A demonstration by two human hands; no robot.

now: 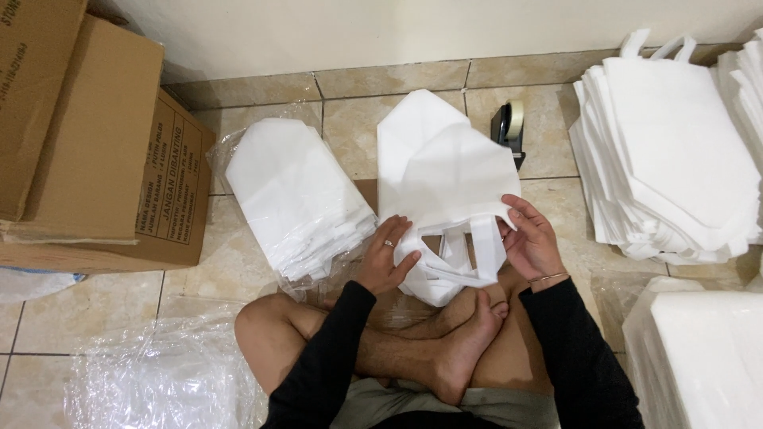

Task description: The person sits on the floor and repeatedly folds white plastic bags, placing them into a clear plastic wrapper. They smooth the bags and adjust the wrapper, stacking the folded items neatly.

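Observation:
A white non-woven bag (445, 179) lies on the tiled floor in front of my crossed legs, its handles toward me. My left hand (385, 258), with a ring on one finger, presses on the bag's near left edge by the handle loops. My right hand (528, 238), with a thin bracelet at the wrist, pinches the bag's near right corner. Both sleeves are black.
A plastic-wrapped pack of white bags (294, 195) lies to the left. A tall stack of white bags (675, 151) stands at the right, another pile (699, 349) at the near right. A tape dispenser (509, 127) sits behind. Cardboard boxes (103, 151) stand at the left, crumpled plastic wrap (159, 381) near left.

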